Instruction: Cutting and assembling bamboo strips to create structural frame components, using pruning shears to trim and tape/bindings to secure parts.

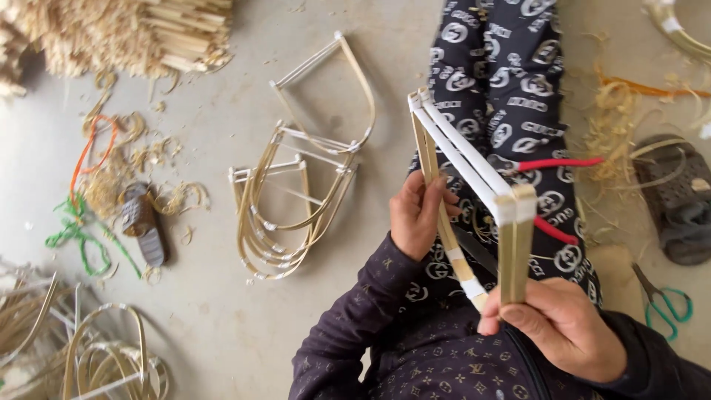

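I note heap of cut bamboo sticks and shavings (111,33) at top left. Stack of finished bent bamboo frames (296,185) on floor, centre, frames lying overlapped. More bent frames (111,355) at bottom left corner. Orange cord (89,152) and green cord (78,237) lie among shavings, left side. I see dark sandal (143,222) just beside green cord; second dark sandal (678,196) at right edge. Green-handled scissors (666,300) lie below it. Loose curled shavings (618,126) at upper right.
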